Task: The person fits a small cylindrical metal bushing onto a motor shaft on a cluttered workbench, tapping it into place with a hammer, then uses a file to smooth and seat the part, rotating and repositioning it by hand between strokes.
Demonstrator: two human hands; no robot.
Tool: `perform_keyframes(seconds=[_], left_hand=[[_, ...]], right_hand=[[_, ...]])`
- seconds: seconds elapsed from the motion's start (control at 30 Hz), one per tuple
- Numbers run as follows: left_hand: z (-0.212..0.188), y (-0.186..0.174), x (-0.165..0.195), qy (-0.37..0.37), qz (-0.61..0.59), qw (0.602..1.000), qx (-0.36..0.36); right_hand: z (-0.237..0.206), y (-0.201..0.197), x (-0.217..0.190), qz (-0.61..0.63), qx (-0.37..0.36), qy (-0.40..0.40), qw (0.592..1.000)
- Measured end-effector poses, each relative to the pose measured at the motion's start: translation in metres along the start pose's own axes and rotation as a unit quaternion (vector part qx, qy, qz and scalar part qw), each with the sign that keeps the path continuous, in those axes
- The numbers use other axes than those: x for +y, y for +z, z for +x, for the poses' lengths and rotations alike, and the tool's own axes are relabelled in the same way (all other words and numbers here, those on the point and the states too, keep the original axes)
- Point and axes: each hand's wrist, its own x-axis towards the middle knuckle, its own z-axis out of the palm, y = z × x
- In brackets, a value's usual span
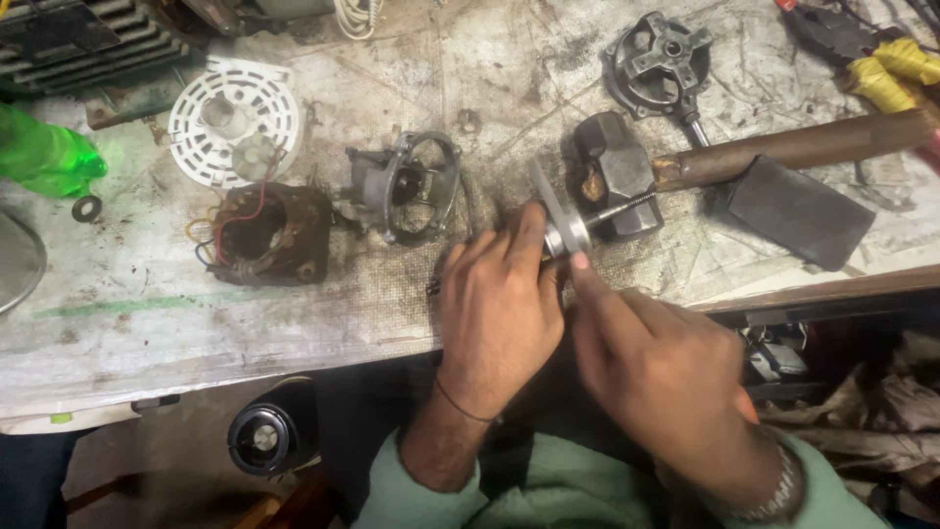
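Observation:
My left hand (497, 304) and my right hand (654, 360) meet over the front edge of a dirty workbench (147, 313). Between them they grip a small motor rotor (566, 230), a grey metal cylinder with a thin disc at one end and a threaded shaft (627, 206) pointing right. My left fingers wrap the rotor from the left. My right thumb and forefinger pinch it from below. The shaft tip lies close to the black head of a heavy hammer (612, 186).
On the bench lie a wound stator (269, 235) with coloured wires, a grey motor housing (406, 186), a white plastic fan guard (233, 120), a round metal end cover (658, 61), a dark flat block (798, 211), a green bottle (44, 157) and a small washer (86, 208).

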Motion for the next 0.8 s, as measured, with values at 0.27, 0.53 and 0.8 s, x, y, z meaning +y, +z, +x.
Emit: perform_keyframes(seconds=[0.27, 0.53, 0.8], left_hand=[[-0.0006, 0.0035, -0.0008, 0.015, -0.007, 1.0, 0.023], [0.0011, 0.0074, -0.0027, -0.011, -0.003, 1.0, 0.017], [-0.0002, 0.0044, -0.0013, 0.004, 0.003, 1.0, 0.019]], right_hand=[[0.0005, -0.003, -0.0015, 0.005, 0.016, -0.016, 1.0], [0.0003, -0.0028, 0.0017, 0.021, 0.018, -0.009, 1.0], [0.0025, 0.001, 0.0011, 0.019, 0.021, 0.001, 1.0]])
